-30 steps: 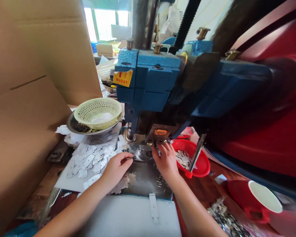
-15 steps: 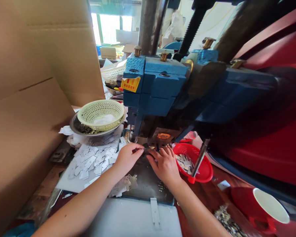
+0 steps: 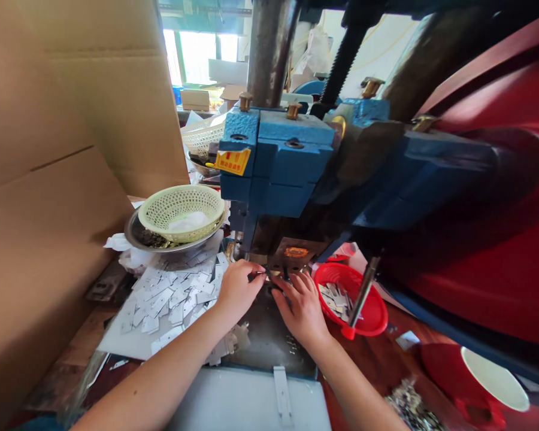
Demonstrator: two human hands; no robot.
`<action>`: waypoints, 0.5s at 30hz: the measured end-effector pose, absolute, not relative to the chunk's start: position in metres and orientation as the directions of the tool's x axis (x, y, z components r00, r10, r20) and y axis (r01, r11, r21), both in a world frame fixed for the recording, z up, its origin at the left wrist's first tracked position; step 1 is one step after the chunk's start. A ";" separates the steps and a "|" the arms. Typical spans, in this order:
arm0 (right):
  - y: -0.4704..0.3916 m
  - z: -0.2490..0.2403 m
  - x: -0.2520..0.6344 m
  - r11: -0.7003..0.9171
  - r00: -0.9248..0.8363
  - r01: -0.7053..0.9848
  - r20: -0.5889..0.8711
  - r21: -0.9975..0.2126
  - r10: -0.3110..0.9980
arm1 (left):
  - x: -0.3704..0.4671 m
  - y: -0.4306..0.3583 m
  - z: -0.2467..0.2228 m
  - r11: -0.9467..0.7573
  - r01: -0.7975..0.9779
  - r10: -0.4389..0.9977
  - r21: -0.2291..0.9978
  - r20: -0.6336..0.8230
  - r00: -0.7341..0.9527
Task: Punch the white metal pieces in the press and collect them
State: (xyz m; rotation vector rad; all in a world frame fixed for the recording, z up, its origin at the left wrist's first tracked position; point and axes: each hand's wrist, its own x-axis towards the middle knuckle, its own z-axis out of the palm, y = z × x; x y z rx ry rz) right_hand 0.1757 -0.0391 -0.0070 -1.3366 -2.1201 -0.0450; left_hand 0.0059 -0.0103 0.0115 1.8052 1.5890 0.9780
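Observation:
Under the ram of the blue press, both hands reach to the dark die area. My left hand pinches thumb and index finger together at the die; what lies between the fingertips is too small and shadowed to make out. Close by on the right, my right hand has its fingers stretched toward the die and its thumb apart. Left of my left hand, flat metal plates lie scattered on a pale board. A few cut metal pieces rest on the press bed, partly behind my left forearm.
A red basket with metal pieces stands right of the press, a metal rod before it. A pale green basket sits on a steel bowl at left. Cardboard walls the left side. A red mug lies lower right.
The view has shifted slightly. My left hand has edged a little to the right at the die, still pinching. My right hand stays at nearly the same place.

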 end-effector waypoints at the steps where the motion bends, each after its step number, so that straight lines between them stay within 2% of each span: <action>1: -0.039 -0.006 0.175 0.483 -0.295 0.829 0.514 -0.282 0.806 | 0.006 -0.010 0.010 -0.166 0.604 0.983 0.780 0.183 0.034; 7: -0.042 0.004 0.168 0.414 -0.293 0.897 0.496 -0.153 0.817 | 0.005 -0.004 0.001 -0.177 0.612 0.981 0.771 0.188 0.048; 10: -0.044 0.010 0.163 0.389 -0.284 0.911 0.474 -0.138 0.833 | 0.007 -0.001 -0.002 -0.177 0.594 0.983 0.785 0.172 0.065; 13: -0.044 0.009 0.163 0.403 -0.267 0.890 0.471 -0.215 0.841 | 0.008 0.000 -0.003 -0.184 0.584 0.981 0.790 0.180 0.065; 15: -0.045 0.004 0.170 0.408 -0.204 0.837 0.486 -0.363 0.850 | 0.004 -0.001 -0.001 -0.189 0.575 0.980 0.796 0.195 0.052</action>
